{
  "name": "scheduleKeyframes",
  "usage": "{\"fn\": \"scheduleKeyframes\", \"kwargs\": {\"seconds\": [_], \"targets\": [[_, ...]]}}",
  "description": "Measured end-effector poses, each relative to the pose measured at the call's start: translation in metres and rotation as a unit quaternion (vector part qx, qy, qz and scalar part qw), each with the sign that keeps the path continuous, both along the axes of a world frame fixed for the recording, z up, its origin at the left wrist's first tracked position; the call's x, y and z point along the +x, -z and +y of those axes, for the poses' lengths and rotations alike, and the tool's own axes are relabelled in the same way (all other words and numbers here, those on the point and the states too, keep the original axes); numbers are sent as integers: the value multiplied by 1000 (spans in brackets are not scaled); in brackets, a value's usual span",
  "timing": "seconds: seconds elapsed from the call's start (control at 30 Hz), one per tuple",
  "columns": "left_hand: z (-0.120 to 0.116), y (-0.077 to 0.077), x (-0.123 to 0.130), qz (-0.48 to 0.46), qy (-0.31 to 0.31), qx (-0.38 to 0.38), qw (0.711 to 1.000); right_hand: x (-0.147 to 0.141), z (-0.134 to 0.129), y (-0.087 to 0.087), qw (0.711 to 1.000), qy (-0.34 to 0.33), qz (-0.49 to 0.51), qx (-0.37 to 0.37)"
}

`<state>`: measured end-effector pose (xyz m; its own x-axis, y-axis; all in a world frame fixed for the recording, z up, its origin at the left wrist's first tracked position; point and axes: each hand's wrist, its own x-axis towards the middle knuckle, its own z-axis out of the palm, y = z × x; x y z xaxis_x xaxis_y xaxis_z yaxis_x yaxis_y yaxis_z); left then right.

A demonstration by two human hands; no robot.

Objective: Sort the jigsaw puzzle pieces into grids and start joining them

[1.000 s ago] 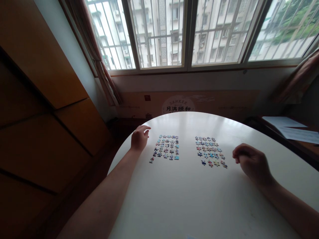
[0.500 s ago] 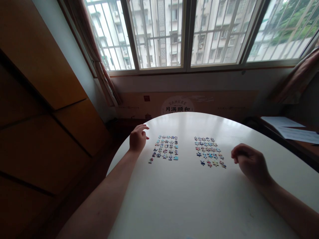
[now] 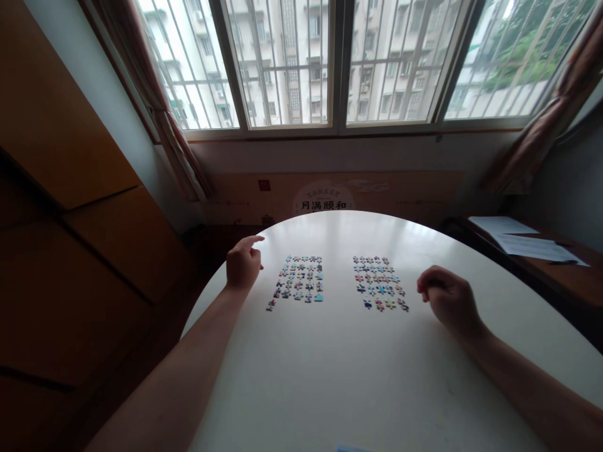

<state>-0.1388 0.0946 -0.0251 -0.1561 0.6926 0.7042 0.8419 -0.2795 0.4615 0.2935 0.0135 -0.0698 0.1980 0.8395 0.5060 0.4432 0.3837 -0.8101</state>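
Observation:
Rows of small jigsaw pieces lie on a white round table (image 3: 282,376) in two groups. Just left of the left group of jigsaw pieces (image 3: 298,281) rests my left hand (image 3: 242,262), its index finger stretched out and its thumb apart, holding nothing that I can see. One piece (image 3: 270,306) sits lowest in that group, at its left corner. To the right of the right group of jigsaw pieces (image 3: 378,289), my right hand (image 3: 450,298) is curled into a loose fist on the tabletop. It touches no piece, and no object shows in it.
A bit of something blue (image 3: 354,449) shows at the bottom edge of the view. Paper sheets (image 3: 532,247) and a dark pen lie on a brown side table at the right. Beyond the table are a printed panel (image 3: 396,196) and barred windows; wooden cabinets (image 3: 94,263) stand at left.
The view has turned to the right, so everything sits further left in it. The blue thing at the bottom shows more. My left index finger looks straighter; the pieces lie as before.

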Motion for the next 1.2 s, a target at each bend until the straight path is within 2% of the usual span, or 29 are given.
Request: {"fn": "scheduleKeyframes", "kwargs": {"seconds": [0.5,0.77,0.97,1.2], "targets": [[-1,-2,-1,4,-33,-34,999,-2,0,-3,1000,-5,7,5],[4,-3,-3,-15,-9,-9,1000,-3,4,-1,1000,-14,26,8],[0,-7,-2,16,-39,0,999,-6,3,-5,999,-12,30,7],[-4,-12,1,1,-57,-33,998,-6,3,-6,999,-14,34,7]]}}
